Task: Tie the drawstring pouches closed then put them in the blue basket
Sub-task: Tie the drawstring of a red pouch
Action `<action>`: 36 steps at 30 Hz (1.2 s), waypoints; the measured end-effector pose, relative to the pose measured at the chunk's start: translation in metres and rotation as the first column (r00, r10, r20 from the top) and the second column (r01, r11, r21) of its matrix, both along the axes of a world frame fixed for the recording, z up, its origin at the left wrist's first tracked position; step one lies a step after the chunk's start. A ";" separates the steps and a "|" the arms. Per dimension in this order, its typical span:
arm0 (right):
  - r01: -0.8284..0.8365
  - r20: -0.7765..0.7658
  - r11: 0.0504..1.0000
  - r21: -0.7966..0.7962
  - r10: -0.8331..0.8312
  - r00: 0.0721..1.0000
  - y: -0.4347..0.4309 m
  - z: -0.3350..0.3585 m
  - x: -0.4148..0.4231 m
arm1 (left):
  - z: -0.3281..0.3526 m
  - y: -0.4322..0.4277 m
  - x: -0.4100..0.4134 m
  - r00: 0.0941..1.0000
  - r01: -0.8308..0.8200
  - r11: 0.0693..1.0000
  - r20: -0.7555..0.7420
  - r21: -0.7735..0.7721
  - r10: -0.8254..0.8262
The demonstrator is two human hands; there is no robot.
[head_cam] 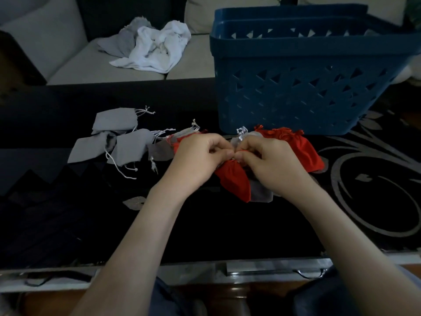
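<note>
Head view: the left hand [200,153] and the right hand [266,160] meet at the middle of the dark patterned surface [227,226], thumb tips almost touching. Both hands have their fingers curled inward and pinch the gathered neck of a red pouch [234,179]; the drawstring itself is hidden behind the fingers, so whether a knot is formed cannot be told. The body of the red pouch hangs toward the person and lies partly over a sheer grey pouch [259,193]. A second red pouch [300,149] lies just beyond the right hand, close to the front wall of the blue basket [296,92]. The blue basket stands upright on the far right part of the surface, behind the hands; its inside is not visible from this angle. A group of flat grey pouches [123,142] with loose white strings lies to the left of the left hand, overlapping one another. Beyond the surface, a crumpled pile of white and grey cloth [157,51] rests on the seat of a light sofa [68,55].
</note>
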State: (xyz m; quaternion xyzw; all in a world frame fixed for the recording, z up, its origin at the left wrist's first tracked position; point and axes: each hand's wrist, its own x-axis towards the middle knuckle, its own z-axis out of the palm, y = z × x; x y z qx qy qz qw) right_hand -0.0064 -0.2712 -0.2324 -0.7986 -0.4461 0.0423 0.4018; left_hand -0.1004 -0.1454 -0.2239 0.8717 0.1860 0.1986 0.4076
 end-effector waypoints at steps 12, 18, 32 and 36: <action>0.082 0.039 0.997 0.005 -0.082 0.996 0.007 -0.006 0.003 | -0.009 -0.011 0.017 0.997 -0.075 0.724 0.052 0.686 0.054; 0.085 -0.034 0.996 0.030 -0.084 0.996 0.009 -0.002 0.002 | -0.011 -0.015 0.018 0.988 -0.147 0.687 0.145 0.712 0.061; -0.047 -0.357 0.975 0.216 0.123 0.926 -0.005 0.015 0.002 | 0.005 -0.017 -0.002 0.929 -0.067 0.945 0.364 0.320 -0.058; 0.007 -0.356 0.963 0.270 0.093 0.930 -0.009 0.017 0.000 | 0.003 -0.019 0.000 0.923 -0.076 0.943 0.382 0.323 -0.057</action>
